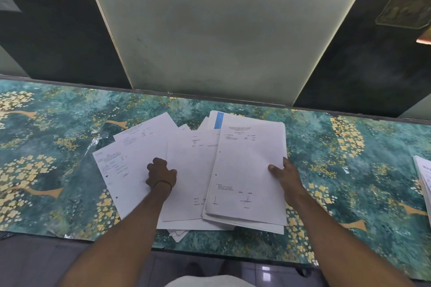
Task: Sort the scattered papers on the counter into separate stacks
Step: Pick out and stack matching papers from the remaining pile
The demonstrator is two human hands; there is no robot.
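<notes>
1. At the right edge of the spread, the right grip clasps a gathered stack by its right side. The thumb is pressed on the top sheet and the fingers are hidden beneath.
2. The left grip is curled at the left edge of the middle sheet and appears to pinch it. The view does not show clearly whether paper sits between the fingers.
3. The scattered papers lie as an overlapping fan at the centre of the surface. The left sheets are skewed under the middle one, a blue-banded sheet pokes out at the far end, and further corners show at the near edge.
4. Handling, as a judgement:
   - Each sheet is light, limp and slick against its neighbours, so a single one will droop and slide if lifted from a corner.
   - A pinch at mid-edge, with the thumb on top, should hold best.
   - The stack is stiffer, but it could shear apart unless it is squeezed flat.
5. Well apart, at the far right rim of the surface, lies another stack. Behind it all stands a pale wall panel bearing a line drawing.
</notes>
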